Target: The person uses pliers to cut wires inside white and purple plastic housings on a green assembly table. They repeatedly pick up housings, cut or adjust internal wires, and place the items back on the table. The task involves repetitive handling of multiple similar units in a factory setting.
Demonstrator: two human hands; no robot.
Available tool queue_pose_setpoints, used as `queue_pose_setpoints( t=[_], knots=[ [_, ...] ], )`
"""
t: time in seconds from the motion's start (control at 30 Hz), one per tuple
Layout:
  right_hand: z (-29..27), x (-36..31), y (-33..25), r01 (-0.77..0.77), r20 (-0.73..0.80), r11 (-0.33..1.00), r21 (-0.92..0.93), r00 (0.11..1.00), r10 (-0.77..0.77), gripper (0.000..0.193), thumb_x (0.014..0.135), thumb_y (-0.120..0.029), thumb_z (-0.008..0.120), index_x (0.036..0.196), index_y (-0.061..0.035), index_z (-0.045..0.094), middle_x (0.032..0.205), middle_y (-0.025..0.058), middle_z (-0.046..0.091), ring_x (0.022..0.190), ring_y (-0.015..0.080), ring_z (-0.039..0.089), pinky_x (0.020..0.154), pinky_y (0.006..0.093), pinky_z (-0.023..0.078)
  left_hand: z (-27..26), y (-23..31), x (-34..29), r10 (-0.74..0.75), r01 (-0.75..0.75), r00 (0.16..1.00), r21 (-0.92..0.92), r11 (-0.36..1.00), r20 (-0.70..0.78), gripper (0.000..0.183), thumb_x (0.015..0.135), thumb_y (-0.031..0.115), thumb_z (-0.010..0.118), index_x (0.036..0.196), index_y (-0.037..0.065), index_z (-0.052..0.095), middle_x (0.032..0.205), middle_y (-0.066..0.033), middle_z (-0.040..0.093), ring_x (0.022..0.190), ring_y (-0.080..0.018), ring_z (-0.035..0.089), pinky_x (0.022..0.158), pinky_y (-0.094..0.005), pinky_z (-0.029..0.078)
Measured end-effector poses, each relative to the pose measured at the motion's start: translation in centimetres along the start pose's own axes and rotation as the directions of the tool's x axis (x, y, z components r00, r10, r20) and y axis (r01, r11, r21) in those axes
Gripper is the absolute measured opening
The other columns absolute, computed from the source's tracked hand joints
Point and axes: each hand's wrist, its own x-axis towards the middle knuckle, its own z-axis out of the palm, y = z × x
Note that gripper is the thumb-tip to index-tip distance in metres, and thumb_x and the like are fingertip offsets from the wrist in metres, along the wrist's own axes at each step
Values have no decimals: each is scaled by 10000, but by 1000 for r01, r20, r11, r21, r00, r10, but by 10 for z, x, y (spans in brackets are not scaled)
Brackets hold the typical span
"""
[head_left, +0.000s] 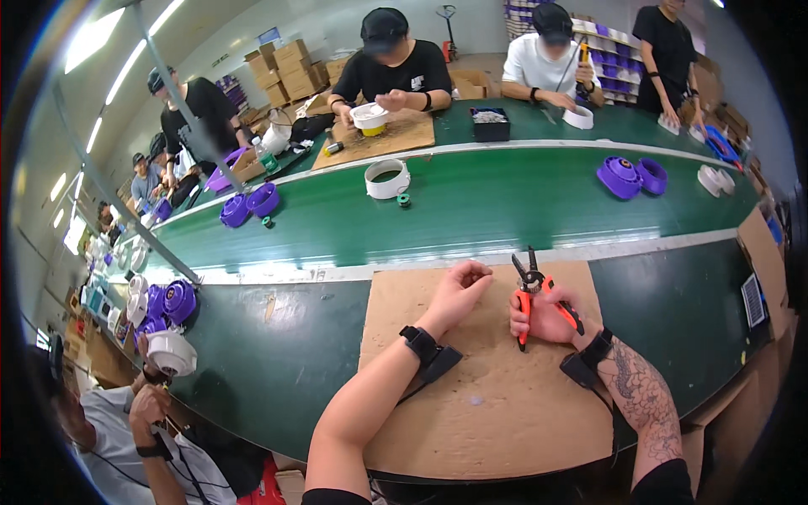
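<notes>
My right hand (551, 316) is wrapped round wire strippers (530, 282) with black jaws and orange-red handles. The tool points away from me, its jaws spread apart. Just to the left, my left hand (459, 295) hovers over the cardboard sheet (471, 421) with its fingers curled in. Whatever its fingertips may pinch is too small or hidden to make out. Both wrists carry black strapped devices. The brown cardboard lies flat on the green table in front of me.
A green conveyor belt (488, 194) runs beyond my table, carrying a white ring housing (387, 178), purple housings (621, 177) and a small green coil (404, 200). Purple and white parts (177, 301) crowd the left. A cardboard box (762, 269) stands right. Co-workers sit across and at left.
</notes>
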Motion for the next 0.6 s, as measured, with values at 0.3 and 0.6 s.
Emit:
queue_pose_setpoints(
  t=[0.3, 0.6],
  knots=[
    [-7, -3, -1, -4, -44, 999, 49, 999, 6, 533, 771, -405, 619, 1122, -8, 556, 956, 117, 588, 925, 277, 584, 989, 424, 445, 6, -2, 3, 62, -63, 998, 29, 998, 29, 116, 977, 110, 709, 1066, 39, 689, 899, 40, 671, 792, -23, 587, 677, -213, 479],
    [-4, 0, 1, -9, -65, 999, 36, 998, 11, 556, 764, -414, 628, 1133, -3, 568, 961, 134, 614, 945, 299, 600, 1008, 438, 454, 4, -6, 3, 58, -59, 998, 39, 997, 26, 132, 977, 131, 710, 1056, 29, 681, 874, 37, 661, 748, -23, 563, 647, -218, 459]
  ],
)
